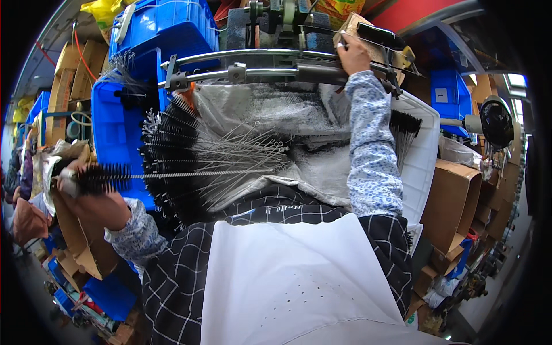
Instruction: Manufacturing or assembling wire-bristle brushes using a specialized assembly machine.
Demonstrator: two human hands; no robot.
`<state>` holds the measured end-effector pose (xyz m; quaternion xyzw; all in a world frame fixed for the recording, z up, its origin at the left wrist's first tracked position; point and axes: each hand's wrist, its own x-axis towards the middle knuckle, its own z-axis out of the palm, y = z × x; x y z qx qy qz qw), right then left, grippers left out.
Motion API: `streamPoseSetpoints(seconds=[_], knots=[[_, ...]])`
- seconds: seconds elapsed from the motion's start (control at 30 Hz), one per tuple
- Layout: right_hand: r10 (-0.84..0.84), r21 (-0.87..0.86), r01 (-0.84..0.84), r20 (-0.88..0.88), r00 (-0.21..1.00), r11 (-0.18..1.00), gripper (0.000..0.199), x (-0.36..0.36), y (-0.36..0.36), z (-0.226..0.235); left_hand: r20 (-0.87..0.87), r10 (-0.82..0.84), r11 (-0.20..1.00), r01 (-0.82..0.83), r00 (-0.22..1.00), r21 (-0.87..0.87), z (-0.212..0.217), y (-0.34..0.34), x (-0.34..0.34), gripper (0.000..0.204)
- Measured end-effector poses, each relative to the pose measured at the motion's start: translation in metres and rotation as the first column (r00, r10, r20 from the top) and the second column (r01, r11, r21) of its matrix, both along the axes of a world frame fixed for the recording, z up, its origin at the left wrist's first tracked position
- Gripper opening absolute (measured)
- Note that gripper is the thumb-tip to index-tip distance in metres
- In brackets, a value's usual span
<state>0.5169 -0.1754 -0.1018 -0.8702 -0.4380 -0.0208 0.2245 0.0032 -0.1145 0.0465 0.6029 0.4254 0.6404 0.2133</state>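
Out at the left, my left hand (pixel 95 204) is closed around the bristle end of a tube brush (pixel 106 177), slightly blurred. The brush's twisted wire stem points right, across a pile of similar black-bristled brushes (pixel 172 155) whose looped wire ends fan over a grey cloth. My right hand (pixel 353 56) reaches forward to the right end of a machine with metal rails (pixel 259 53). Its fingers are curled beside a thin rod and a cardboard piece (pixel 351 26); what they grip, if anything, is hidden.
Blue bins (pixel 161 29) stand at the far left. A white tray (pixel 422 144) with more black brushes (pixel 405 123) lies right of my forearm. Cardboard boxes (pixel 451 195) and a small black fan (pixel 497 122) are farther right.
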Motion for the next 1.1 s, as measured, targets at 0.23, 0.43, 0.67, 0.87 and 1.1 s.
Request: streamPoseSetpoints(seconds=[0.23,0.43,0.67,0.87,1.1], knots=[[-0.115,-0.430,0.213,0.244,0.963,0.877,0.035,0.037,0.000,0.030,0.347,-0.418,0.820,0.513,0.840,-0.254,-0.005,0.000,0.086,0.012],[0.240,-0.324,-0.258,-0.094,0.966,0.910,0.030,0.063,-0.056,0.062,0.383,-0.581,0.610,0.696,0.718,-0.379,-0.003,-0.006,0.102,0.015],[0.607,0.057,-0.797,-0.681,0.409,0.601,0.037,-0.088,-0.091,0.105,0.139,-0.769,0.527,0.742,0.624,-0.414,-0.008,-0.021,0.138,0.012],[0.339,0.299,-0.688,-0.937,-0.081,0.662,0.035,-0.183,-0.056,0.092,-0.242,-0.825,0.551,0.634,0.510,-0.543,-0.019,-0.032,0.124,0.010],[0.042,-0.001,-0.043,0.282,0.958,0.999,0.024,-0.035,-0.014,0.019,-0.701,-0.560,0.826,0.237,0.441,-0.511,-0.041,-0.004,0.033,0.015]])
